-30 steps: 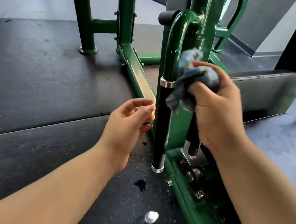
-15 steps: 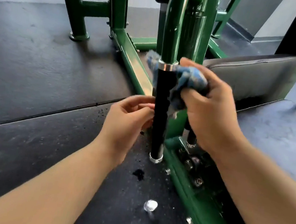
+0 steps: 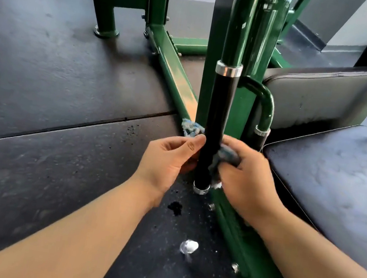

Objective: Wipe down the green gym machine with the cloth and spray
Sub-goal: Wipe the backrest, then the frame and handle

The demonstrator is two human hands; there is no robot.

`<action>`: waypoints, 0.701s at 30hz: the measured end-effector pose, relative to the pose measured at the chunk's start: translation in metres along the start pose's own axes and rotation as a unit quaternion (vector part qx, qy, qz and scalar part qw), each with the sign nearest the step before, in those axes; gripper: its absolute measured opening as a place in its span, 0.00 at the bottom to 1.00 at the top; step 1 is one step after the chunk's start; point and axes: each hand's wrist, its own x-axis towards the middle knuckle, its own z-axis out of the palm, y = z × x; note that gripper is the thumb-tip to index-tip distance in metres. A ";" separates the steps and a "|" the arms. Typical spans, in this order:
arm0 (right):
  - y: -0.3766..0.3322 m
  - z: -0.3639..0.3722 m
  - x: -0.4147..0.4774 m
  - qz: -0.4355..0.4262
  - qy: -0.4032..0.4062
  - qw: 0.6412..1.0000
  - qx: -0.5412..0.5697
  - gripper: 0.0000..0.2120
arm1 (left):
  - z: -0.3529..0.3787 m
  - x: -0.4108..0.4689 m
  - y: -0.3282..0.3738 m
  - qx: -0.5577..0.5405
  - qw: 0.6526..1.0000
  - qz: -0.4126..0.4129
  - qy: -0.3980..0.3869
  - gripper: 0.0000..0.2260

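The green gym machine (image 3: 253, 41) stands upright in front of me, with a hanging handle that has a black grip (image 3: 214, 124) between two chrome rings. A blue cloth (image 3: 224, 156) is wrapped behind the lower part of that grip. My right hand (image 3: 245, 180) clutches the cloth against the grip's right side. My left hand (image 3: 167, 158) is at the grip's left side, thumb and fingers pinched on the cloth's frayed end (image 3: 189, 126). No spray bottle is in view.
A black padded seat (image 3: 339, 178) and backrest (image 3: 324, 94) lie to the right. The green base rail (image 3: 241, 239) runs along the black rubber floor. A small white object (image 3: 189, 246) and a dark spot (image 3: 175, 207) lie on the floor below the handle.
My right hand has slid the cloth down the handle from the top chrome ring to near the bottom. My left hand has closed in on the grip and taken the cloth's end.
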 end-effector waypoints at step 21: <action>0.044 0.022 -0.008 0.201 -0.058 0.978 0.018 0.10 | 0.000 0.006 -0.024 0.012 0.998 -0.044 0.045 0.09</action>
